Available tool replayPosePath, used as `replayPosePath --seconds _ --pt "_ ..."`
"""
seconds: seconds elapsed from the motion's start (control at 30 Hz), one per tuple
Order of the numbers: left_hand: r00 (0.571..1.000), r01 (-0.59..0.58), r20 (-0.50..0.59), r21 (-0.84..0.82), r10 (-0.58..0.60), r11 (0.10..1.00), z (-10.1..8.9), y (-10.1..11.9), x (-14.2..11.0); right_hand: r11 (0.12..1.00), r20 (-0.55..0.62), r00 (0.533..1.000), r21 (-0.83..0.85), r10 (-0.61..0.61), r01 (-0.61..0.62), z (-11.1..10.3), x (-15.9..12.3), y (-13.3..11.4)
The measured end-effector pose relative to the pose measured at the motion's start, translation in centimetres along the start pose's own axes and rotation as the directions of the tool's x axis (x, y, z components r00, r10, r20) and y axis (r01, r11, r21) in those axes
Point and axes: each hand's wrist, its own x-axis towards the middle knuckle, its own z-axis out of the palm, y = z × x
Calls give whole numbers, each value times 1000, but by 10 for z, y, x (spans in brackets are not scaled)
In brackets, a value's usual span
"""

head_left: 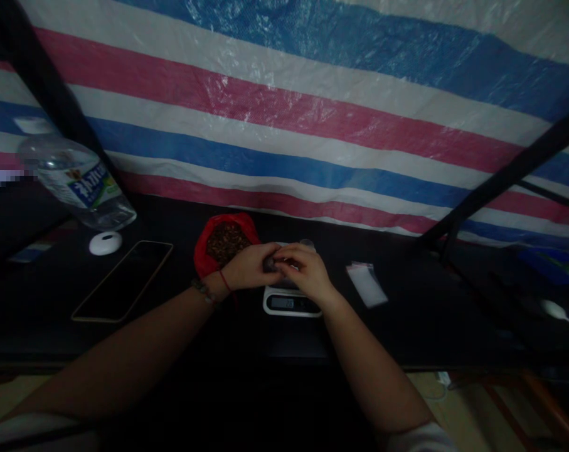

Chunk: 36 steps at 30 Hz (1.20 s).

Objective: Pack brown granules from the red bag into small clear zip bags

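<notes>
Above a white digital kitchen scale (pixel 268 304), both hands meet close together. My left hand (pixel 249 267) is closed around a small dark, roundish thing (pixel 270 263); its kind is too dim to make out. The fingers of my right hand (pixel 305 267) are pinched together against its near side, and what they grip is hidden. Part of the scale's display (pixel 283 304) is lit below the hands. Just left of them stands an open red bag (pixel 203 251) filled with small brown pieces (pixel 226 242). A small clear round item (pixel 307 243) shows behind my right hand.
A phone (pixel 124 282), a white rounded case (pixel 105 243) and a large clear bottle (pixel 77 176) are at the left. Small clear bags (pixel 366 284) lie right of the scale. A white spoon (pixel 554 309) is far right. Striped sheeting (pixel 284 119) hangs behind the black table (pixel 435 320).
</notes>
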Motion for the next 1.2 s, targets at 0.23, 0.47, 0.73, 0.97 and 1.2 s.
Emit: replayPosePath --seconds 0.23,0.47,0.73,0.97,1.2 --pt "1000 0 -19 -61 -2 998 2 1 0 997 20 1000 -74 16 -15 1 0 0" --pt "980 51 -186 -83 -65 995 4 -3 -2 990 -29 1000 -138 -6 2 -3 -3 1" --pt "987 80 -71 -573 -147 815 6 -9 -3 998 -272 961 -63 -38 22 -13 -4 1" --pt "965 207 21 -673 -262 710 9 -9 0 999 -318 947 25 39 -32 -12 -4 8" --pt "949 88 -170 -664 -265 742 11 -11 4 944 -162 952 249 261 -217 -1 -4 22"
